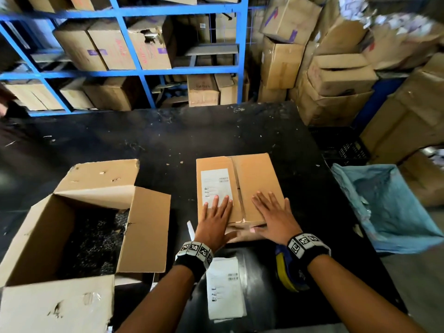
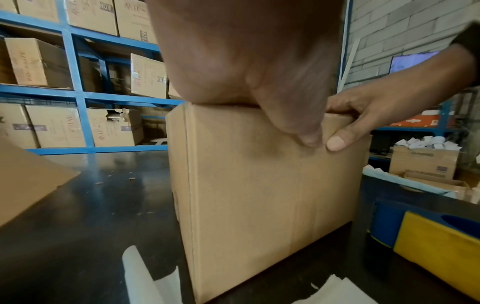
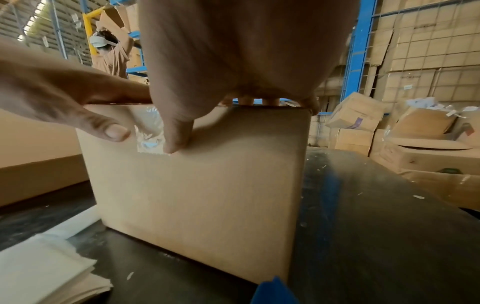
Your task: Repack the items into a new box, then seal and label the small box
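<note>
The small brown box [image 1: 257, 179] stands closed on the black table [image 1: 168, 138], with a white shipping label [image 1: 215, 183] stuck on its left top flap. My left hand [image 1: 213, 219] lies flat on the label's near end. My right hand [image 1: 274, 212] lies flat on the right flap. Both thumbs reach down the near side, where a strip of clear tape [image 3: 149, 131] comes over the edge. In the left wrist view the two thumbs meet on the box's [image 2: 259, 195] front face. The right wrist view shows the right thumb pressing beside the tape on the box [image 3: 207, 195].
A large open box [image 1: 72, 224] with dark contents stands at the left. A stack of label sheets [image 1: 224, 287] and a blue and yellow tape dispenser [image 1: 288, 272] lie near me. A blue-lined bin [image 1: 384, 207] is at the right. Blue shelving [image 1: 144, 73] full of cartons is behind.
</note>
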Demonstrator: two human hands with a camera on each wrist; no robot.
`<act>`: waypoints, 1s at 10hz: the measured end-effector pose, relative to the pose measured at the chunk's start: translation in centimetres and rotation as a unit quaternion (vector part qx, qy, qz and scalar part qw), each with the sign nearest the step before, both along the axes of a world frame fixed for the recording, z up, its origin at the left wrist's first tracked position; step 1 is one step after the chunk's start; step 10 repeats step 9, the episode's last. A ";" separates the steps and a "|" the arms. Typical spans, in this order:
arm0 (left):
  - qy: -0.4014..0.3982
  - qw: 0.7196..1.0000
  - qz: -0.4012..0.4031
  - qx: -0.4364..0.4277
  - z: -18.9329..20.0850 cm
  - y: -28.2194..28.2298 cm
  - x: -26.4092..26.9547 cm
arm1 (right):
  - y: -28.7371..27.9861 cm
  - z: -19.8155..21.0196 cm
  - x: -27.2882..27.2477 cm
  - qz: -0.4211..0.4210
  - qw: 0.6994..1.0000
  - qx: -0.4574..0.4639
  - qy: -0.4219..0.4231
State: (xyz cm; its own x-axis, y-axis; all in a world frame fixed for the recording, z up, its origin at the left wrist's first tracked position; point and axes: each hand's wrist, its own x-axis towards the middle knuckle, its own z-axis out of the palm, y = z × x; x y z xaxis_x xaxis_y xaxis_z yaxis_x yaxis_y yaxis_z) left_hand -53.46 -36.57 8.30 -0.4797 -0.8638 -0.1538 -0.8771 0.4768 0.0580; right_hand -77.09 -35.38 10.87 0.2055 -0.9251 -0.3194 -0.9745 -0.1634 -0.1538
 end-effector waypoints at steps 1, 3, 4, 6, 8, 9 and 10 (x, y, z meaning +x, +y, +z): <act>0.005 1.000 0.014 -0.010 -0.7 -0.1 0.1 | 1.1 -0.8 0.3 -0.005 0.999 -0.032 -0.007; -0.006 1.000 0.012 -0.011 -1.0 0.2 0.3 | 1.7 -1.9 0.1 -0.009 0.999 -0.046 -0.013; -0.019 1.000 0.023 0.001 -0.7 0.3 -0.1 | 1.4 -1.9 -0.3 0.000 0.999 -0.040 -0.012; 0.004 1.000 0.023 0.013 -0.3 0.3 -0.1 | 1.4 -1.7 -0.3 0.002 0.999 -0.047 -0.018; 0.200 0.978 0.067 0.013 1.7 3.5 1.6 | 5.5 -0.8 -0.2 -0.024 0.982 -0.096 -0.162; 0.231 0.967 0.103 -0.026 1.4 7.6 4.8 | 10.8 -1.5 -1.6 -0.052 0.976 -0.091 -0.193; 0.231 0.967 0.103 -0.026 1.4 7.6 4.8 | 10.8 -1.5 -1.6 -0.052 0.976 -0.091 -0.193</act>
